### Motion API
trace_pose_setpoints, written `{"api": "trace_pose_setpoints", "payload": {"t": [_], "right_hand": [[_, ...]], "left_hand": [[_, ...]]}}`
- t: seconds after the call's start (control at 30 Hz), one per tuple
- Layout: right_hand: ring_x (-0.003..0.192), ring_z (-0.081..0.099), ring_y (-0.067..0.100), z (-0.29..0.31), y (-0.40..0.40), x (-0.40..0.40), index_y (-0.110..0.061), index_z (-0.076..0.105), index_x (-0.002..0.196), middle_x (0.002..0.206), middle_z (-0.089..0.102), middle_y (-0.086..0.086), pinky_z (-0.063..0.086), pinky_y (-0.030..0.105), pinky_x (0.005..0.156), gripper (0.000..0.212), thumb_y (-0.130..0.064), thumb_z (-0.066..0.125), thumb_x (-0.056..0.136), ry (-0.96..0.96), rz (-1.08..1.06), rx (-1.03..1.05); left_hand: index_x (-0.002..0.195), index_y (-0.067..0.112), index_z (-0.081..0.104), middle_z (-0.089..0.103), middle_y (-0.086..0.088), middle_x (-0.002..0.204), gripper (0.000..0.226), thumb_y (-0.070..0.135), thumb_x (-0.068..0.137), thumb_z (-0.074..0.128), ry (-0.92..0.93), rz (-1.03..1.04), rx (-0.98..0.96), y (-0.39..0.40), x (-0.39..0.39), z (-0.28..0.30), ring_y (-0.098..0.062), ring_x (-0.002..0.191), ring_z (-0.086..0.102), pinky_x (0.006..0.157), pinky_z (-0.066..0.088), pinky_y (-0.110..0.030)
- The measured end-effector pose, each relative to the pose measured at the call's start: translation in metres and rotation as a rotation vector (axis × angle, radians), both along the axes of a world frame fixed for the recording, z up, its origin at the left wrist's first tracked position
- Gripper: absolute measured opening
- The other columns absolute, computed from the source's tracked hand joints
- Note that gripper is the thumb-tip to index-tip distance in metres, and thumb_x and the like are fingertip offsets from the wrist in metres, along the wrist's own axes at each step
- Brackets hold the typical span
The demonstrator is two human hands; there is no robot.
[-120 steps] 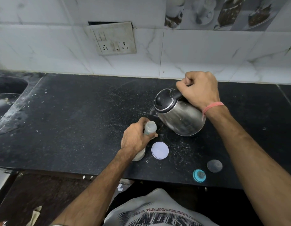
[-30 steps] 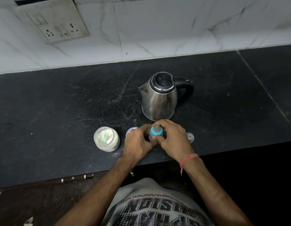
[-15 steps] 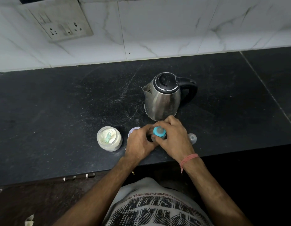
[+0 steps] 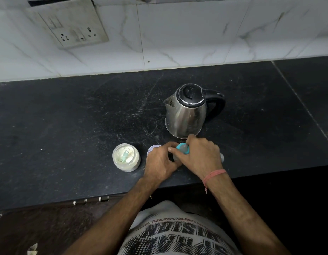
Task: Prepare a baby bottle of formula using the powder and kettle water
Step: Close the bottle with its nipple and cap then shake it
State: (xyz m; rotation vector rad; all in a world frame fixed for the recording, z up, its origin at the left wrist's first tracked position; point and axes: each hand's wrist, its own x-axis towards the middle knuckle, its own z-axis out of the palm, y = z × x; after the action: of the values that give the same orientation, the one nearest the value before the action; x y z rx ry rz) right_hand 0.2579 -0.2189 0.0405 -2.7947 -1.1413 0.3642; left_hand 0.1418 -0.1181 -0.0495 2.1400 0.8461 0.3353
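Compared with the frame four seconds earlier, the kettle (image 4: 187, 112) has been set down: it now stands upright on the black counter (image 4: 67, 126) with its lid closed, spout pointing left and handle pointing right, and no hand touches it. The right hand (image 4: 201, 156) has left the kettle handle and moved to the baby bottle (image 4: 176, 157), which stands just in front of the kettle base. The blue teat ring (image 4: 183, 149), previously lying loose near the counter edge, now sits on top of the bottle. Over the last second the hands have stayed on the bottle, with only small shifts in finger position.

Head view:
- Left hand (image 4: 160, 163): fingers curled round the bottle body from the left, in front of the kettle.
- Right hand: fingers curled over the blue teat ring from the right, gripping it. A pink thread band is on the wrist.
- Open powder jar (image 4: 126, 157): in front of and left of the kettle, well apart from it, with a green scoop (image 4: 124, 156) lying in the pale powder.
- White lid (image 4: 153, 149): flat on the counter between the jar and the bottle, partly covered by the left hand.
- Clear cap (image 4: 222, 157): in front of and slightly right of the kettle, mostly hidden behind the right hand.
- Wall socket plate (image 4: 71, 24): on the tiled wall behind and left of the kettle.
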Motion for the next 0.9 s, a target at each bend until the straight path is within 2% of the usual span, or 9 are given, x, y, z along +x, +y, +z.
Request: {"api": "trace_pose_setpoints", "payload": {"t": [0.1,0.2,0.3,0.37,0.43,0.53,0.6,0.73,0.9], "right_hand": [[0.100,0.070,0.029,0.013,-0.004,0.002,-0.021,0.069,0.100,0.103,0.072,0.005,0.042,0.038,0.078,0.086,-0.101,0.047,0.079,-0.030,0.005,-0.119],[0.103,0.070,0.026,0.020,-0.010,0.002,-0.027,0.065,0.102,0.107,0.072,0.000,0.045,0.038,0.081,0.067,-0.090,0.064,0.080,-0.020,0.029,-0.122],[0.115,0.068,0.020,0.019,-0.014,0.003,-0.035,0.053,0.127,0.129,0.064,-0.008,0.055,0.041,0.093,0.062,-0.057,0.088,0.082,0.115,0.073,0.063],[0.132,0.061,0.018,0.016,-0.012,0.005,-0.040,0.050,0.148,0.145,0.058,-0.012,0.054,0.043,0.108,0.072,-0.033,0.090,0.088,0.231,0.157,0.091],[0.136,0.056,0.017,0.010,-0.009,0.007,-0.038,0.059,0.146,0.144,0.059,-0.012,0.049,0.040,0.114,0.063,-0.020,0.085,0.092,0.238,0.231,0.086],[0.129,0.055,0.018,0.004,-0.005,0.008,-0.032,0.062,0.139,0.133,0.060,-0.006,0.048,0.035,0.109,0.048,-0.028,0.081,0.095,0.195,0.247,0.074],[0.123,0.058,0.019,0.002,-0.004,0.007,-0.028,0.060,0.136,0.128,0.059,-0.003,0.049,0.032,0.102,0.045,-0.038,0.079,0.097,0.148,0.253,0.075],[0.115,0.062,0.018,-0.006,-0.005,0.008,-0.020,0.060,0.132,0.126,0.060,0.000,0.052,0.031,0.099,0.051,-0.053,0.075,0.096,0.052,0.256,0.117],[0.103,0.067,0.021,-0.015,-0.006,0.010,-0.017,0.063,0.121,0.117,0.063,0.000,0.057,0.035,0.089,0.053,-0.061,0.074,0.093,0.016,0.274,0.167]], "left_hand": [[0.124,0.038,0.079,0.082,0.021,0.100,0.040,0.044,0.085,0.085,-0.005,-0.020,-0.007,0.001,-0.001,-0.002,-0.001,0.094,0.076,0.086,0.062,-0.031],[0.128,0.035,0.078,0.082,0.023,0.104,0.042,0.036,0.087,0.085,-0.012,-0.045,-0.027,0.001,-0.001,-0.003,0.005,0.101,0.075,0.091,0.062,-0.030],[0.131,0.033,0.078,0.083,0.023,0.109,0.046,0.036,0.086,0.089,-0.013,-0.054,-0.012,0.001,-0.002,-0.003,0.008,0.107,0.074,0.096,0.061,-0.026],[0.131,0.031,0.079,0.083,0.020,0.113,0.049,0.041,0.085,0.091,-0.013,-0.050,-0.004,0.001,-0.002,-0.002,0.007,0.109,0.074,0.096,0.060,-0.023],[0.131,0.031,0.078,0.083,0.018,0.113,0.050,0.047,0.085,0.088,-0.001,-0.032,0.014,0.001,-0.001,-0.001,0.005,0.107,0.073,0.091,0.056,-0.020],[0.132,0.031,0.078,0.084,0.018,0.112,0.047,0.040,0.086,0.085,0.001,-0.025,0.009,0.000,-0.001,0.001,0.009,0.106,0.070,0.084,0.042,-0.001],[0.132,0.030,0.078,0.083,0.019,0.111,0.045,0.032,0.088,0.084,0.002,-0.033,-0.002,0.000,-0.001,0.001,0.012,0.104,0.069,0.083,0.040,0.002],[0.132,0.031,0.078,0.083,0.020,0.112,0.044,0.027,0.089,0.082,0.000,-0.044,0.000,0.001,-0.002,-0.001,0.005,0.110,0.074,0.085,0.044,-0.001],[0.136,0.033,0.075,0.082,0.020,0.116,0.047,0.035,0.089,0.084,-0.022,-0.075,0.008,0.002,-0.004,-0.006,0.001,0.109,0.075,0.096,0.061,-0.031]]}}
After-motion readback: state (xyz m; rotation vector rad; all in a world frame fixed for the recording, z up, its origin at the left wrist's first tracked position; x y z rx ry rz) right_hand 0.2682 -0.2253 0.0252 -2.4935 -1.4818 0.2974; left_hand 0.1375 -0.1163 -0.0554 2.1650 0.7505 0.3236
